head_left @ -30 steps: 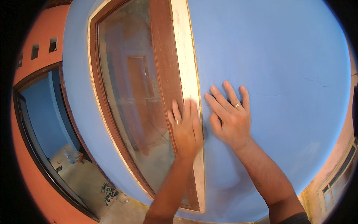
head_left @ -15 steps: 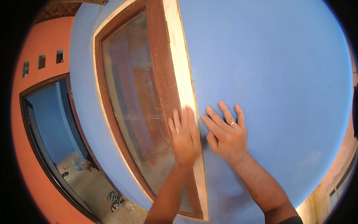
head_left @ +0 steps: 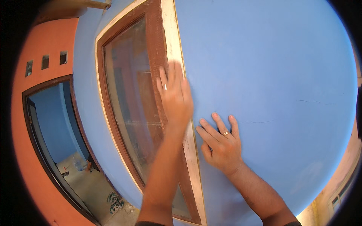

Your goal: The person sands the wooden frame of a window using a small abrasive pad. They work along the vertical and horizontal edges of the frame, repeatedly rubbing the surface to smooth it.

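Bright rings point(head_left: 226, 133), dark sleeves point(head_left: 293, 223)

I see the left hand point(head_left: 175, 98) blurred at its fingertips point(head_left: 172, 66), which hide part of the cream strip point(head_left: 171, 32) beneath, and above those fingers the strip's top leaves my view.

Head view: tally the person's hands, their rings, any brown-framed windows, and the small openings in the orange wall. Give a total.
Hands: 2 (left hand, right hand)
Rings: 2, one on each hand
Brown-framed windows: 1
Small wall openings: 3
Total: 8
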Demonstrator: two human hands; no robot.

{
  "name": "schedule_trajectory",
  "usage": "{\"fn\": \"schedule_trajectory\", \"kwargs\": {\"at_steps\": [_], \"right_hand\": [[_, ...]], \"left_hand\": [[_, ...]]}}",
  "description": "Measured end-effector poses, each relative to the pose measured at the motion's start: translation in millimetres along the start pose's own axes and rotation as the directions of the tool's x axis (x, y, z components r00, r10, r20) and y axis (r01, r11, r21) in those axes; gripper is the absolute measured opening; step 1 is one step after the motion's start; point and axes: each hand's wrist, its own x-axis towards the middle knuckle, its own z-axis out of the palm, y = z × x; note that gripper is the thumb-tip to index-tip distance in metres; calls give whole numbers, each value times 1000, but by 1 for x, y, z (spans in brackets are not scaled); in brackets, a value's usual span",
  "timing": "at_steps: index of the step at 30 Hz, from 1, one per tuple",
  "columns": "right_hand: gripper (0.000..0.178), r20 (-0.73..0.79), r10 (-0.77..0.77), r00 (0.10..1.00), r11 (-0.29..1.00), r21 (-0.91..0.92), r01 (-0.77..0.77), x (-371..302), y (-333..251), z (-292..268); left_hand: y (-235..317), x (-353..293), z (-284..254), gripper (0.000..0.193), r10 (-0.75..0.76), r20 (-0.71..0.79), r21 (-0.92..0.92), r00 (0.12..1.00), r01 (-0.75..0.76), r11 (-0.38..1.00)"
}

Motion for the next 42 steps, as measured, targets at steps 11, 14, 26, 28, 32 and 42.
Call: {"fn": "schedule_trajectory", "kwargs": {"at_steps": [11,14,26,28,32,42], "right_hand": [[43,-48,23,999,998,53,-21,2,-9,-2],[49,-69,21,997,1000,-16,-22,-1,-5,0],[47,-118,40,992,993,-108,-53,7,-16,-3],[47,-115,46,992,991,-116,-59,10,-18,-3],[46,-91,45,995,980,-189,-62,-1,-7,-8],[45,-128,-16,992,971,-240,-15,4,-6,-2]], "left_hand": [[35,-193,-63,57,-194,362,127,912,158,979],[-2,-81,-28,56,49,162,103,986,-66,992],[5,-180,-67,53,-44,341,-55,939,66,996],[2,-201,-73,52,-18,347,-38,938,33,999],[2,-121,-44,50,107,282,-44,954,-98,994],[7,-203,-60,52,41,327,-122,944,-1,993]]}}
